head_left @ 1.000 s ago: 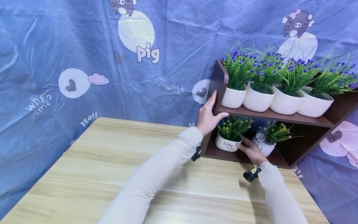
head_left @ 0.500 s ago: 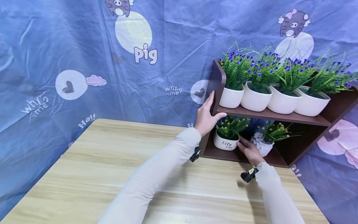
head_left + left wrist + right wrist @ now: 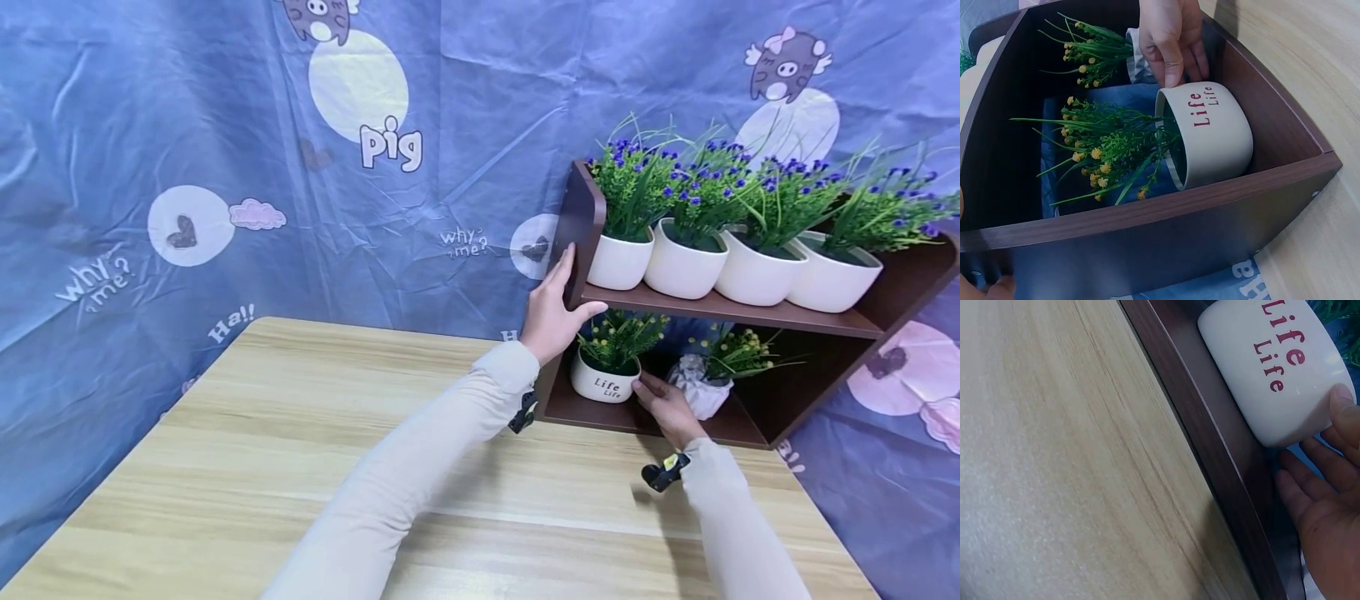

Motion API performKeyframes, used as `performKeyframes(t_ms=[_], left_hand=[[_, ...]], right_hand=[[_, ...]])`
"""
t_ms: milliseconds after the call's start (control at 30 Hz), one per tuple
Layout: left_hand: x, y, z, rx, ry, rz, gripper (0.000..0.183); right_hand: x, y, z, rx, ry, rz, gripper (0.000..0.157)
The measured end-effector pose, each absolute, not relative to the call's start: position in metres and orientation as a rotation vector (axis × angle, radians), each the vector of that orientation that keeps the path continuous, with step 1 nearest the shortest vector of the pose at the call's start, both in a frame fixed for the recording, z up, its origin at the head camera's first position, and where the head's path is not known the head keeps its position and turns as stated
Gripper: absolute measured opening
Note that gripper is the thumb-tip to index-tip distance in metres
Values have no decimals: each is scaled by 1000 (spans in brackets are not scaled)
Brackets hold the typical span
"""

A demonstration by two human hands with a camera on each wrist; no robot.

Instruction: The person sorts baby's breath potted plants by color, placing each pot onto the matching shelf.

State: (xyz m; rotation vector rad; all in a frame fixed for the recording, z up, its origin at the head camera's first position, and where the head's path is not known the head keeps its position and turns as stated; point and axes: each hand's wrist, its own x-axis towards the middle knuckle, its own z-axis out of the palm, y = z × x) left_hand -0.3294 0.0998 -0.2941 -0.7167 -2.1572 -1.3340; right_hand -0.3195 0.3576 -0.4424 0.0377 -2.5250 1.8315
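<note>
A white pot (image 3: 606, 387) lettered "Life Life", with yellow-flowered greenery (image 3: 621, 340), stands at the left end of the brown shelf's (image 3: 738, 315) lower level. My right hand (image 3: 671, 408) is at the pot's right side. In the right wrist view its thumb (image 3: 1346, 409) touches the pot's wall, and the other fingers reach loosely beside the pot. My left hand (image 3: 551, 318) rests on the shelf's left side panel (image 3: 583, 221), fingers straight along the outside and thumb out over the front edge. Only fingertips (image 3: 1000, 290) of it show in the left wrist view.
A white sculpted pot (image 3: 701, 390) with yellow flowers stands right of my right hand. Several white pots (image 3: 686, 262) with purple flowers line the upper level. The wooden table (image 3: 315, 425) extends left and in front. A blue printed cloth (image 3: 457, 108) hangs behind.
My right thumb has shifted from the front of the "Life" pot to its right edge. My left hand stays on the side panel. The head view has shifted slightly.
</note>
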Motion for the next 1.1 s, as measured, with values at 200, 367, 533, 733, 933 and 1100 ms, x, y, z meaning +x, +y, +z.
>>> performKeyframes(t_ms=[200,367,533,733,933,1100], left_hand=[[-329,100,-294,-725,-2157,-1343,87],[-330,100,-296,-741,-2141,-1360,85],[-329,94,-300,-765,-2137,-1396,75],[-325,75,-313,-733,-2233,-1319,54],[-325,45,-327,-805,-2353,-1183,40],[-323,8,-339,-853,-2463,-1090,37]], right_hand=[[-318,357,-442,16,-2509,1867,63],[-315,355,-442,26,-2515,1854,68],[-312,353,-438,-22,-2586,1764,73],[-302,346,-426,-66,-2735,1558,67],[-291,330,-404,7,-2805,1254,48],[-279,311,-381,176,-2846,1122,46]])
